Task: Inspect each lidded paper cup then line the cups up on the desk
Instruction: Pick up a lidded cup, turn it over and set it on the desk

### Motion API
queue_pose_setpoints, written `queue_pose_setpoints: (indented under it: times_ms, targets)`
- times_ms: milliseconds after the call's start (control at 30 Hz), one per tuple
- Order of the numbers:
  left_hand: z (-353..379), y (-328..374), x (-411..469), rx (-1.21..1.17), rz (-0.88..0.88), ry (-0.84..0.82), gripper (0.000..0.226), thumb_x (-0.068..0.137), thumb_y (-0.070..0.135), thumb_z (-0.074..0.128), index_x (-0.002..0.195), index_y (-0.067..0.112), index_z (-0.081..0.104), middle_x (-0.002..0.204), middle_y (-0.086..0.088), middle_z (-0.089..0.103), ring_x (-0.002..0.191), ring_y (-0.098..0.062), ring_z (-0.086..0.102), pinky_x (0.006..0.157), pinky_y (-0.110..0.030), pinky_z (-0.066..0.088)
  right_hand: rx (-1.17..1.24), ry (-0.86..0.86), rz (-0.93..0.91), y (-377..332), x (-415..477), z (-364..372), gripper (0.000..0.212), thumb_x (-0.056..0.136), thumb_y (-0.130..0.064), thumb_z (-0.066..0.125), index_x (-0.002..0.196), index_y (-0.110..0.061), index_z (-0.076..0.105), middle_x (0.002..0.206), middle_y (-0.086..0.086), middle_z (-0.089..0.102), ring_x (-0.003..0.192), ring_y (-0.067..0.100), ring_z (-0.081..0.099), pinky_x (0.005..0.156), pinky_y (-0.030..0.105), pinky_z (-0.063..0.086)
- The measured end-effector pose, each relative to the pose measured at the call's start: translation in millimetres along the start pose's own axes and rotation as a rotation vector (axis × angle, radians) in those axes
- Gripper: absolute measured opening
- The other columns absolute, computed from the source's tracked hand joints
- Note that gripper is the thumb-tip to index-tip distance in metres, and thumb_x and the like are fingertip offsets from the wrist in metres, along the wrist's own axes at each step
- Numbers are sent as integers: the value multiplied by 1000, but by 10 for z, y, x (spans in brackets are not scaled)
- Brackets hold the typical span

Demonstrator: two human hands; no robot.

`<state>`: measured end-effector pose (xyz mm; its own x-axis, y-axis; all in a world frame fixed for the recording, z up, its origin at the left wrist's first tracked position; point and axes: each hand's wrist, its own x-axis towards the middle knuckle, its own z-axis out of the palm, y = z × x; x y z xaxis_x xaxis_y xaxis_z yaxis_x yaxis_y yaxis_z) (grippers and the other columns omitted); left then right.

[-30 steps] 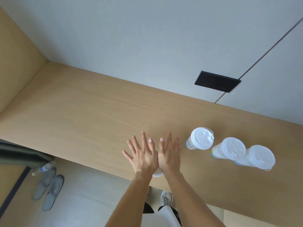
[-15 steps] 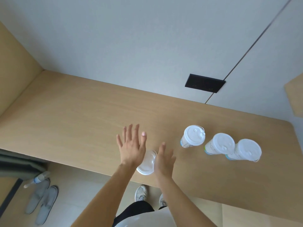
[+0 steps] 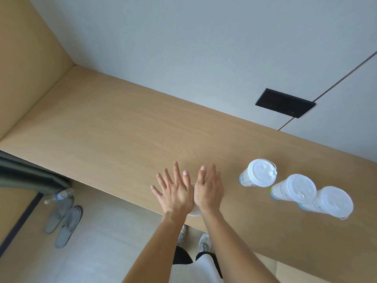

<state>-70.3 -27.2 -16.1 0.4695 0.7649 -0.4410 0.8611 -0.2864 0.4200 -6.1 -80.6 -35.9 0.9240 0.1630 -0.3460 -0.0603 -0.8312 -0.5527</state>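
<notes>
Left hand (image 3: 175, 194), right hand (image 3: 208, 190) sandwich lidded paper cup (image 3: 193, 212) at bench (image 3: 122, 139) edge.
Fingers (image 3: 176, 170) straight, spread; three cups (image 3: 293, 190) rowed right.

Three lidded cups (image 3: 293, 188) are crowding the desk's (image 3: 122, 139) right end in a tight diagonal row, hardly leaving any slot between them. The left hand (image 3: 175, 193) and right hand (image 3: 208, 190) are sitting at the front edge, flat against a fourth cup (image 3: 193, 212), with a passable gap showing before the leftmost cup (image 3: 259, 173). Leftward, bare wood is stretching to the back-left corner, where wall (image 3: 204, 58) and side panel (image 3: 30, 58) are closing it in.
</notes>
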Motion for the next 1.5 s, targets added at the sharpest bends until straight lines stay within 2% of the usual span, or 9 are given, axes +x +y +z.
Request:
queue_pose_setpoints:
  times_ms: [200,333,467,533,600,733,867,1100,1500]
  targets:
    - [-129,10,222,162,375,6,75,94,58,0,163,31,12,171,-7,16,159,-31,2,125,-58,8,244,122,276,-40,-85,18,60,107,-53,28,140,-10,52,136,16,62,129,37,56,108,51,42]
    - [-232,41,448,181,639,19,75,96,60,5,159,27,29,168,-4,26,160,-26,5,127,-54,5,529,33,645,-84,-106,61,72,103,-67,27,156,-20,38,150,16,54,138,41,49,118,56,33]
    - [-369,-76,477,-146,734,27,64,103,52,20,153,18,45,161,-5,40,157,-24,21,125,-50,21,591,-42,650,-75,-152,-28,83,99,-74,25,161,-20,28,159,15,43,142,42,43,117,55,35]
    - [-463,-300,446,-314,705,44,62,103,49,33,153,14,43,161,-4,39,156,-22,23,126,-42,23,585,-84,593,-62,-164,-146,86,97,-77,26,163,-21,23,165,12,35,147,40,39,118,53,33]
    - [-488,-666,393,-282,712,58,70,99,50,44,157,12,35,165,-3,33,158,-22,18,126,-36,20,481,-80,352,-48,-201,-275,85,99,-73,33,165,-21,18,172,7,21,157,30,26,125,48,23]
    - [-241,-1213,208,184,632,-55,111,85,66,55,163,19,-10,171,-5,-12,157,-30,-19,128,-49,3,-41,-65,-372,-18,-311,-442,92,91,-78,37,166,-30,15,176,7,3,161,24,4,129,47,4]
    - [106,-1000,22,405,495,-138,123,81,78,51,150,31,-39,159,-13,-43,147,-38,-40,123,-56,-16,-487,-88,-748,12,-357,-283,90,87,-85,34,163,-37,23,175,10,7,161,35,9,124,63,-5]
    - [300,-858,12,363,459,-148,117,79,79,47,152,39,-35,156,-7,-49,141,-28,-49,121,-58,-19,-620,-2,-805,87,-314,-111,82,88,-77,46,156,-33,43,167,12,35,151,38,38,122,71,13]
    - [357,-897,33,386,393,-207,118,82,82,40,133,38,-56,153,-9,-49,136,-30,-53,122,-62,-14,-584,-15,-735,30,-347,32,90,85,-75,50,160,-27,38,168,14,32,148,40,40,108,58,48]
